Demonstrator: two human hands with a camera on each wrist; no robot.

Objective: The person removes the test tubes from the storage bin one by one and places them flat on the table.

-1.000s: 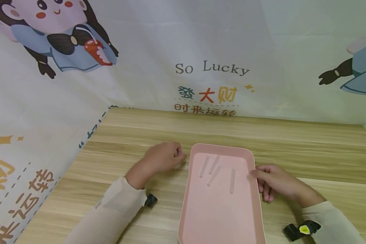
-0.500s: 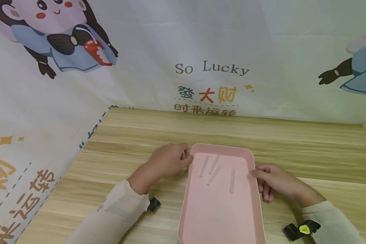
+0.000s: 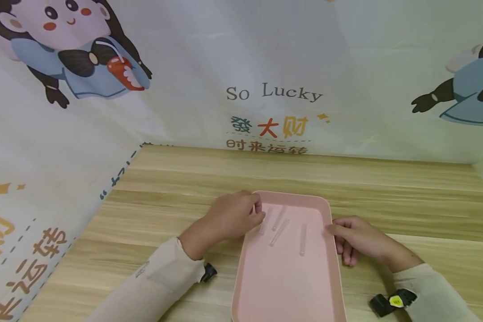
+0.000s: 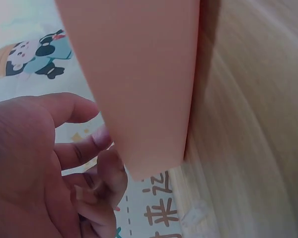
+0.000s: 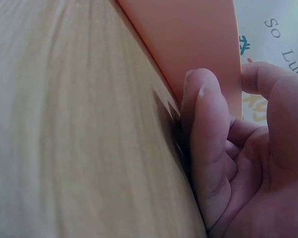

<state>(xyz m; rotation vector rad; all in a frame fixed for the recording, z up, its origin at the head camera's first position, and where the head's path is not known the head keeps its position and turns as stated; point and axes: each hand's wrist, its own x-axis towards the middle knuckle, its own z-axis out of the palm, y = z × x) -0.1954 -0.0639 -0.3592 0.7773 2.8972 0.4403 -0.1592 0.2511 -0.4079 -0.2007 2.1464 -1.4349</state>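
A pink tray [image 3: 285, 286] lies on the wooden table, with several small clear test tubes [image 3: 303, 239] spread in its far half. My left hand [image 3: 235, 217] reaches over the tray's far left rim, its thumb and forefinger beside the leftmost test tube [image 3: 266, 221]. In the left wrist view, the loosely bent fingers [image 4: 79, 153] hover beside the tray's wall [image 4: 139, 84], with nothing visible between them. My right hand [image 3: 362, 239] holds the tray's right side, thumb on the rim and fingers outside. In the right wrist view, bent fingers [image 5: 208, 124] touch the tray's outer wall [image 5: 193, 39].
A wooden tabletop [image 3: 177, 179] surrounds the tray. White cloth [image 3: 193, 89] with cartoon figures and lettering hangs behind and to the left. A black wrist camera [image 3: 392, 302] sits on the right sleeve, another camera [image 3: 208, 272] on the left.
My left hand has moved right, from beside the tray to over its left rim. My right hand has stayed on the tray. The head view has shifted slightly.
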